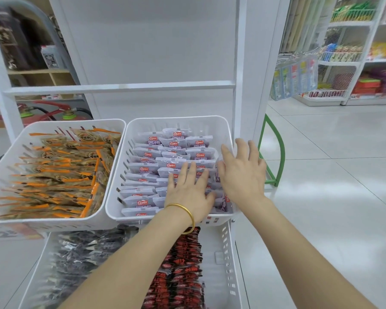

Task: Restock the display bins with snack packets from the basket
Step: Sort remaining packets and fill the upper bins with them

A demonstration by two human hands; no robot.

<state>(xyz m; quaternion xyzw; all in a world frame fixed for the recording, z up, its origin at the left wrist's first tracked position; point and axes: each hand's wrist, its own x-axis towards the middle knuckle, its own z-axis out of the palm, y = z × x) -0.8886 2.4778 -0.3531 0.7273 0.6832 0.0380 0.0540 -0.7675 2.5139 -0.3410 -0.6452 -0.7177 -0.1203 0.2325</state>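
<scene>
Below my forearms, nearest to me, sits a lower white slotted bin [226, 264]. It holds dark packets [76, 259] on its left side and red-and-black packets [183, 264] under my left wrist.

Just beyond it, my left hand [187, 192], with a gold bangle [187, 214] at the wrist, lies flat with fingers spread on the purple-grey snack packets [147, 168]. These packets fill the upper right bin [176, 120] in overlapping rows that run away from my fingertips to its far wall.

My right hand [243, 172] is beside the left one, fingers also spread and straight. It is over the packets that stand on edge along the bin's right wall, and its fingertips reach that wall's rim. I cannot tell whether the palm presses down on them. Neither hand pinches a packet.

Left of my left hand, a second upper bin [76, 123] touches the first and is packed with orange-edged brown packets [54, 175].

Past my fingers rises the white shelf frame [245, 63]. A green wire rack [276, 152] stands right of my right hand, and stocked store shelves [354, 63] lie well beyond it.
</scene>
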